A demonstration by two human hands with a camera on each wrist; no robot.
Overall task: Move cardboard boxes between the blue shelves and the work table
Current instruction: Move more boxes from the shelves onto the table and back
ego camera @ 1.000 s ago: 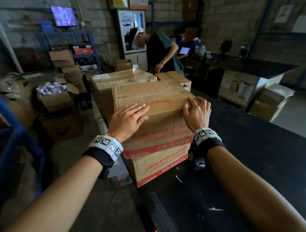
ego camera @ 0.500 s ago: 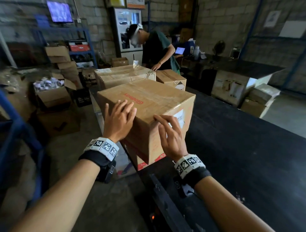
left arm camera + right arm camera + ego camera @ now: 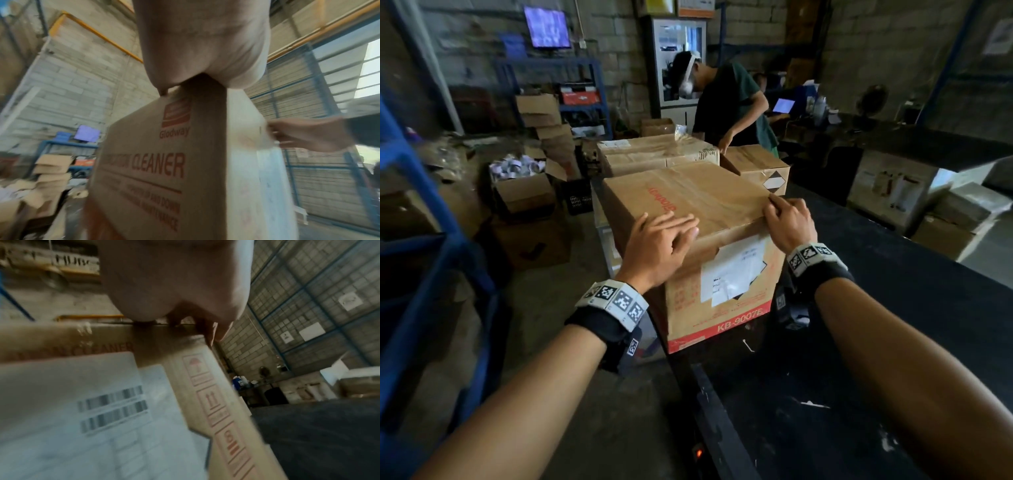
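The cardboard box (image 3: 688, 219) is sitting at the near corner of the dark surface (image 3: 893, 325), its labelled side facing the person. The left hand (image 3: 659, 245) is lying palm-down over the near left top corner of the box, fingers straight and spread flat across the lid, the forearm reaching in from the lower left. The right hand (image 3: 789, 222) is resting on the near right top edge, its fingers (image 3: 777, 202) bent at the knuckles and pressing their tips on the lid, wrist hanging just beside the box's side above the white shipping label (image 3: 732, 270). Two more boxes (image 3: 654, 154) are standing behind it, where another person (image 3: 729, 102) is bending over them.
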